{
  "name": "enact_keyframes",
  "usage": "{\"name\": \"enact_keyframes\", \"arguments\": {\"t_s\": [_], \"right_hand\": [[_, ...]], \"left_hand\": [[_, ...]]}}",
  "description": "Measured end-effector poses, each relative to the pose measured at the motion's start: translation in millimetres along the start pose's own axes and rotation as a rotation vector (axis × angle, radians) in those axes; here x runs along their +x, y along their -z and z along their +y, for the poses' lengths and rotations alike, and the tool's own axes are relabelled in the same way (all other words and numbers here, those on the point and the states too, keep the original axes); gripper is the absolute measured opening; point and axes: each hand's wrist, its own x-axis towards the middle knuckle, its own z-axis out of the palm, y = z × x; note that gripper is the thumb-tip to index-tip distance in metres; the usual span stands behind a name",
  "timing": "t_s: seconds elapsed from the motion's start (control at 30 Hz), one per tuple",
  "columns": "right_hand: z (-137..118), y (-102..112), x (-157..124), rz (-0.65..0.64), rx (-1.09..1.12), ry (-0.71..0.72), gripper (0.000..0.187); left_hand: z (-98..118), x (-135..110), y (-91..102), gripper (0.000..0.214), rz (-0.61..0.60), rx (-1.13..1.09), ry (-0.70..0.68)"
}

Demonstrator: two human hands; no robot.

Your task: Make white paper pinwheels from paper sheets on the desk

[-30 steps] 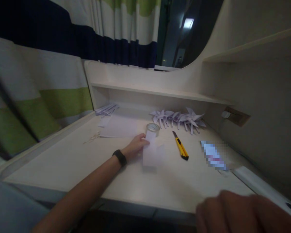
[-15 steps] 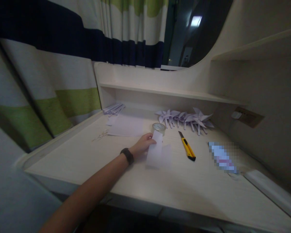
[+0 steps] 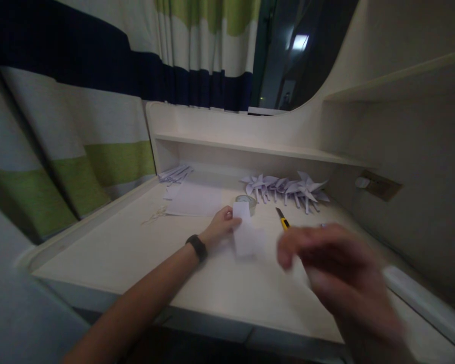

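My left hand (image 3: 224, 225), with a dark band on the wrist, pinches a white paper strip (image 3: 243, 237) by its left side over the desk. Another pale piece of paper (image 3: 258, 239) shows beside and behind the strip. Just past my fingers lies a roll of clear tape (image 3: 247, 199). My right hand (image 3: 337, 273) hangs in the air at the right, blurred, its fingers curved and apart with nothing seen between them. It covers most of a yellow utility knife (image 3: 283, 221), whose blade end still shows.
Several paper pinwheels (image 3: 284, 188) lie along the back of the desk. Paper sheets (image 3: 197, 194), thin rolled paper sticks (image 3: 175, 174) and a small tangle of string-like bits (image 3: 155, 215) are at the left. A long white bar (image 3: 426, 298) lies at the right, below a wall socket (image 3: 382, 186).
My right hand has come into view from the lower right, over the knife and the pixelated item. My left hand keeps the paper strip, which has turned slightly more upright.
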Motion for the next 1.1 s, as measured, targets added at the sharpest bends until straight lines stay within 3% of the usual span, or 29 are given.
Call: {"name": "enact_keyframes", "arguments": {"t_s": [0.07,0.1,0.17,0.23,0.3,0.37,0.47,0.57,0.63,0.9,1.1], "right_hand": [[7,-20,81,0.11,-0.132,-0.123,0.041],[16,-29,109,0.153,-0.204,-0.186,0.048],[40,-44,135,0.232,-0.237,-0.343,0.061],[65,-53,132,0.26,-0.099,-0.582,0.062],[84,-53,121,0.201,0.134,-0.714,0.052],[92,-47,115,0.165,0.215,-0.713,0.042],[89,-29,118,0.042,0.132,-0.618,0.036],[85,-9,123,-0.181,0.089,-0.614,0.038],[86,0,123,-0.262,0.09,-0.624,0.038],[88,3,123,-0.058,0.107,-0.615,0.028],[93,-10,118,0.021,0.371,-0.721,0.032]], "left_hand": [[0,1,0.1,0.041,0.044,-0.034,-0.042],[0,2,0.2,0.043,0.065,-0.053,-0.063],[1,3,0.3,0.045,0.087,-0.093,-0.098],[2,3,0.3,0.046,0.084,-0.127,-0.121],[4,2,0.4,0.046,0.069,-0.142,-0.126],[8,2,1.4,0.047,0.055,-0.128,-0.101],[14,1,5.6,0.043,0.045,-0.043,-0.062],[19,1,11.7,0.034,0.042,0.199,-0.073],[20,2,15.0,0.028,0.023,0.361,-0.084],[9,1,17.0,0.028,-0.101,0.572,-0.041],[10,2,15.2,0.028,-0.122,0.576,-0.112]]}}
